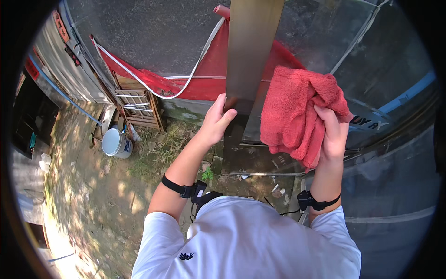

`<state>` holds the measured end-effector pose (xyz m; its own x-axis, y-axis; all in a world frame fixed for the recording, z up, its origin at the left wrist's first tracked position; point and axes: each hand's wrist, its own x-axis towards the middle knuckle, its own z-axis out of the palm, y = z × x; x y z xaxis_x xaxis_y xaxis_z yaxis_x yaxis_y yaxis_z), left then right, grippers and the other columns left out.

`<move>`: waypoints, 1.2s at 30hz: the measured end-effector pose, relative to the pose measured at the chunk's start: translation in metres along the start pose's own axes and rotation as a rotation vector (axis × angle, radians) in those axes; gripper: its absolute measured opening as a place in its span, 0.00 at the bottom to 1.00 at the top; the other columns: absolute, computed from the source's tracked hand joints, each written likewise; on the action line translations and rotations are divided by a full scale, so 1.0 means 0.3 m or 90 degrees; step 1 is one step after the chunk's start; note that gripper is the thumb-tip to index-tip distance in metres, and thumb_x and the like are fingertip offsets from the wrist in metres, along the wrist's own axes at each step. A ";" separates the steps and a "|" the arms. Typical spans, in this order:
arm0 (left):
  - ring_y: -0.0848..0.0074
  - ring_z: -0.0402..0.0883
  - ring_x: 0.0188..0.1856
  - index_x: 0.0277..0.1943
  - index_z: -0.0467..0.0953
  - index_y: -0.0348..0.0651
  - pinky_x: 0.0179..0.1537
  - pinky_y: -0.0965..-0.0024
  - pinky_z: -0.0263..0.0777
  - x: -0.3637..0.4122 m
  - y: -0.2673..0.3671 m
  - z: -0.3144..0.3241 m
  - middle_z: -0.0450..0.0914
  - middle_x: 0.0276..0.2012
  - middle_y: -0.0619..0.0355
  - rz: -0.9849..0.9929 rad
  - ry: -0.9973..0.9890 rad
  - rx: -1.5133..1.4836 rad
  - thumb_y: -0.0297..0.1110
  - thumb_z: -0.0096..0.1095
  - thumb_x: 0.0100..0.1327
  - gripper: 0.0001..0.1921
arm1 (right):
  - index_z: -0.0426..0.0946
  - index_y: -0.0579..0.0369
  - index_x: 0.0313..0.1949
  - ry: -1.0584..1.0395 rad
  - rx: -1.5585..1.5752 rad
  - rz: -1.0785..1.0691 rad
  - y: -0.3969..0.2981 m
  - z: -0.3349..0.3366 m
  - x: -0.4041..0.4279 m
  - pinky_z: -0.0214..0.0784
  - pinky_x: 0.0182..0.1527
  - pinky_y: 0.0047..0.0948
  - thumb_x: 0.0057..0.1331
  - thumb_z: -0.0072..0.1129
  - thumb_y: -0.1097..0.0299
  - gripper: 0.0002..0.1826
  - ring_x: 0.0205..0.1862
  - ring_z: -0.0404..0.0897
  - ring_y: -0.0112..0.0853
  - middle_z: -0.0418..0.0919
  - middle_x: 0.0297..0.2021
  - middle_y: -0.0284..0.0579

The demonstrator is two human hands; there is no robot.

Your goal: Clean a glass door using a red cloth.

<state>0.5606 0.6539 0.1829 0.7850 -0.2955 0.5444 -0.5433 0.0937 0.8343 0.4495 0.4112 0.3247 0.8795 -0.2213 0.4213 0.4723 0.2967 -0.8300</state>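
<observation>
A folded red terry towel (296,115) is bunched in my right hand (334,134), thumb on its near side. The towel is in front of a glass door pane (252,130); whether it touches the glass I cannot tell. My left hand (216,123) is at the left edge of the door's metal stile (249,52). Its thumb lies over the front face, and the other fingers are partly hidden at the edge. A faint reflection of the fingers shows in the metal.
Behind the door hangs a red sheet (209,83) with a white border. To the left stand a white bucket (116,143) and a folded wooden frame (137,104). Weeds (174,143) grow along the wall's foot. Dark glass panels (383,195) run down the right side.
</observation>
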 end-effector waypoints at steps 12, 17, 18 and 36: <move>0.75 0.85 0.53 0.60 0.69 0.38 0.57 0.65 0.75 -0.055 -0.174 -0.007 0.88 0.48 0.51 -0.150 -0.178 -0.112 0.42 0.76 0.65 0.28 | 0.73 0.56 0.60 -0.028 -0.828 -0.876 -0.178 0.350 0.221 0.59 0.72 0.54 0.55 0.74 0.66 0.33 0.69 0.72 0.53 0.74 0.68 0.48; 0.74 0.81 0.36 0.48 0.68 0.38 0.43 0.68 0.75 -0.050 -0.167 -0.016 0.85 0.35 0.51 -0.095 -0.164 -0.004 0.44 0.77 0.64 0.24 | 0.71 0.45 0.70 0.007 -0.889 -0.766 0.037 0.399 0.224 0.38 0.78 0.60 0.56 0.71 0.55 0.41 0.81 0.50 0.52 0.64 0.76 0.44; 0.74 0.81 0.36 0.48 0.68 0.38 0.43 0.68 0.75 -0.047 -0.193 -0.012 0.85 0.35 0.51 -0.090 -0.164 -0.008 0.44 0.77 0.64 0.24 | 0.70 0.45 0.70 0.022 -0.892 -0.745 0.083 0.392 0.192 0.37 0.78 0.60 0.56 0.70 0.53 0.41 0.80 0.51 0.52 0.64 0.75 0.43; 0.56 0.84 0.42 0.50 0.62 0.38 0.46 0.59 0.76 -0.072 -0.161 -0.027 0.83 0.38 0.48 -0.138 -0.252 0.078 0.43 0.80 0.60 0.30 | 0.76 0.46 0.65 0.063 -0.827 -0.741 0.188 0.408 0.123 0.43 0.77 0.59 0.58 0.69 0.48 0.36 0.79 0.55 0.55 0.68 0.73 0.48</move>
<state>0.5723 0.6636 0.1314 0.7232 -0.6382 0.2641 -0.4296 -0.1162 0.8955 0.5158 0.5334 0.3381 0.1159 0.1751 0.9777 0.4069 -0.9063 0.1141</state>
